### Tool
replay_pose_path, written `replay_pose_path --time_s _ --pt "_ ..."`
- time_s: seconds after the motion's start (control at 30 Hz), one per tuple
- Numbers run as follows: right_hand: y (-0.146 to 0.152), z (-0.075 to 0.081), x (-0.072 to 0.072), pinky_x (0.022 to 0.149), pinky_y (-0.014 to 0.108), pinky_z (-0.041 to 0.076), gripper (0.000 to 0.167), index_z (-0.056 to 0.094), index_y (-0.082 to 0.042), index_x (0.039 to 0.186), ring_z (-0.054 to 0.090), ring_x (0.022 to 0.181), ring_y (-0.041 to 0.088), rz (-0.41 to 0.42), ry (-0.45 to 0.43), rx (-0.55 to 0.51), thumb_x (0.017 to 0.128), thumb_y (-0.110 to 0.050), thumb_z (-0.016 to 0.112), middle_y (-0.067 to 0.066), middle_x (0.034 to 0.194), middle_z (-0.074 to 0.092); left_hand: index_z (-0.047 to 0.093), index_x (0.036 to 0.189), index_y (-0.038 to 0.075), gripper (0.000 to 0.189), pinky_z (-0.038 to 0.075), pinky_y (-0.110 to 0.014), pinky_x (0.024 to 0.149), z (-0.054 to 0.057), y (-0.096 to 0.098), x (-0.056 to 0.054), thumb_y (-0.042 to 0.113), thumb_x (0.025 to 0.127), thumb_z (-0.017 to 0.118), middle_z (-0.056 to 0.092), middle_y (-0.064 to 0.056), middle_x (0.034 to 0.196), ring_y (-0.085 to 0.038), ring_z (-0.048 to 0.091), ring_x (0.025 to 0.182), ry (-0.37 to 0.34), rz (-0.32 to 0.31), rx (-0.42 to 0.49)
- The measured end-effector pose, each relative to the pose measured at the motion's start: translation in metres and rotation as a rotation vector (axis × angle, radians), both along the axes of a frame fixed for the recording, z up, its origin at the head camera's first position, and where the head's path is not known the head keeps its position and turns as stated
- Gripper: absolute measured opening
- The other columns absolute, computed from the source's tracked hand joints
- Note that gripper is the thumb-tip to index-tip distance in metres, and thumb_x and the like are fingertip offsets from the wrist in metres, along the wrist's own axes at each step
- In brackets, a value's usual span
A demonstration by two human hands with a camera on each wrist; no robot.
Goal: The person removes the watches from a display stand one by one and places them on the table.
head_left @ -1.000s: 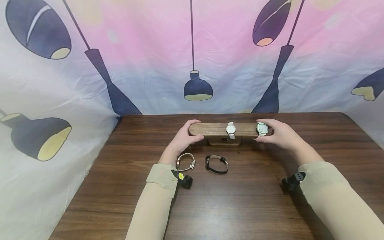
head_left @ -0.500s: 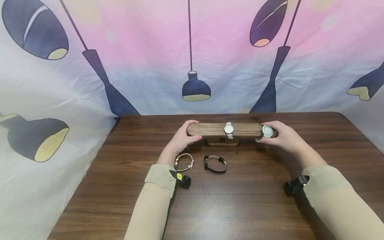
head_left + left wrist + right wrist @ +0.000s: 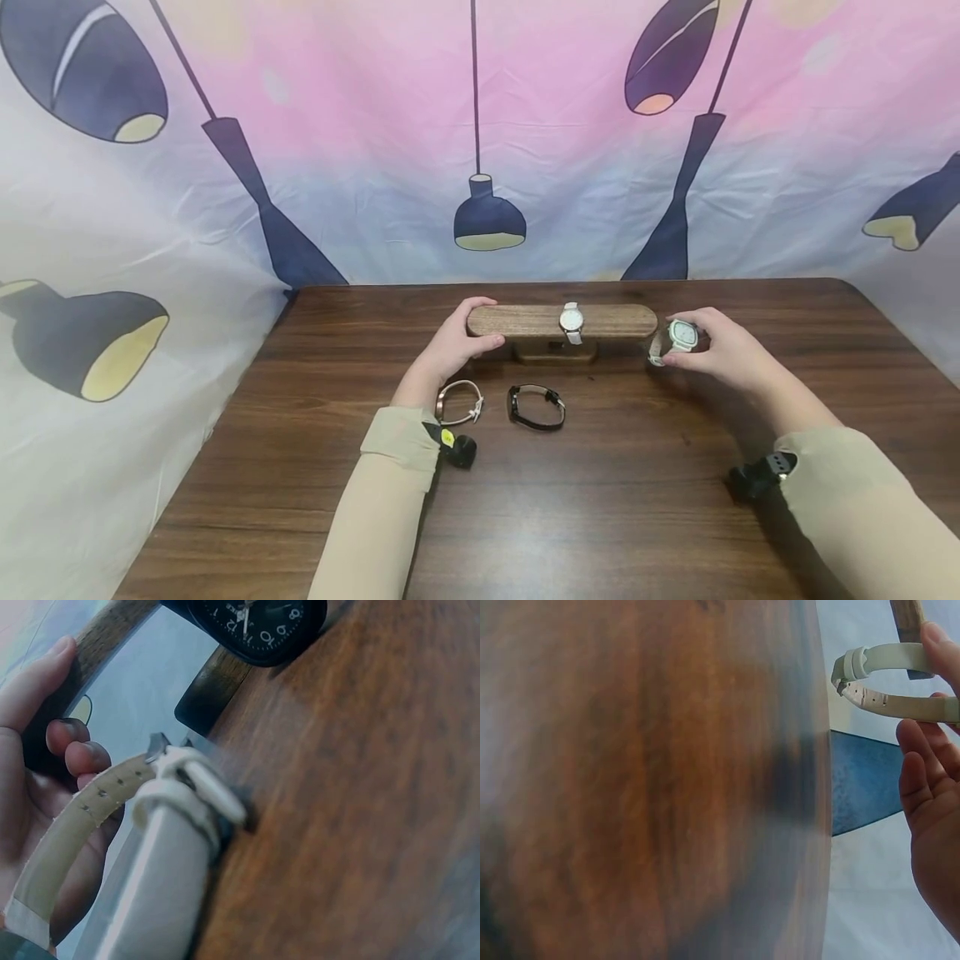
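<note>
My left hand (image 3: 448,343) grips the left end of a wooden watch stand's bar (image 3: 517,321), thumb in front and fingers behind. Around the bar's middle sits a white-strapped watch (image 3: 572,321). Just off the bar's right end, my right hand (image 3: 723,346) pinches a pale green square-faced watch (image 3: 682,335) between thumb and fingers. Its buckled strap (image 3: 892,658) forms a closed loop in the right wrist view, where the other fingers lie loosely curled below it.
On the table (image 3: 600,500), in front of the stand's base (image 3: 555,353), lie a watch with a white strap (image 3: 157,877) and a black watch (image 3: 255,630). A patterned cloth (image 3: 375,167) hangs behind the table's back edge.
My right hand has drawn the pale green watch rightward off the bar's end, and it now hangs apart from the stand. My left hand keeps its grip on the left end.
</note>
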State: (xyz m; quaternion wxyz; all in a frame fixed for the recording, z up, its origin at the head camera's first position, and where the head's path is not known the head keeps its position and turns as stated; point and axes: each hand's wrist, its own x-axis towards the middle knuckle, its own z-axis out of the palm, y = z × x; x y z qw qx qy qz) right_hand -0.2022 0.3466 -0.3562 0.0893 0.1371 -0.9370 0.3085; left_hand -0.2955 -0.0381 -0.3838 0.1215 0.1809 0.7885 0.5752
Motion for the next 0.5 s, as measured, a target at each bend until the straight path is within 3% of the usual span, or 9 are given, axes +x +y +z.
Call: replay_pose_path --time_s 0.1,0.3,0.5 --pt "0.003 -0.002 0.003 0.077 0.025 0.035 0.055 0.059 0.004 0.116 0.046 0.095 0.021 0.015 0.011 0.017 0.073 -0.022 0.081 0.015 0.106 0.057 0.041 0.136 0.023 0.063 0.039 -0.031 0.056 -0.007 0.000 -0.005 0.021 0.082 0.074 0.050 -0.012 0.100 -0.020 0.045 0.062 0.008 0.005 -0.002" --pt "0.005 -0.004 0.012 0.078 0.026 0.036 0.052 0.061 0.003 0.111 0.050 0.096 0.023 0.051 0.035 0.061 0.072 -0.024 0.082 0.014 0.104 0.059 0.043 0.133 0.025 0.060 0.040 -0.032 0.057 -0.008 0.000 -0.003 0.024 0.082 0.074 0.050 -0.013 0.101 -0.021 0.045 0.064 0.041 0.013 -0.007" --pt "0.003 -0.004 0.022 0.074 0.025 0.040 0.062 0.055 0.003 0.119 0.054 0.088 0.018 0.029 0.000 0.088 0.072 -0.027 0.082 0.011 0.101 0.061 0.044 0.133 0.026 0.060 0.040 -0.032 0.057 -0.008 0.000 -0.003 0.025 0.081 0.074 0.050 -0.013 0.101 -0.020 0.045 0.062 0.049 0.018 -0.014"
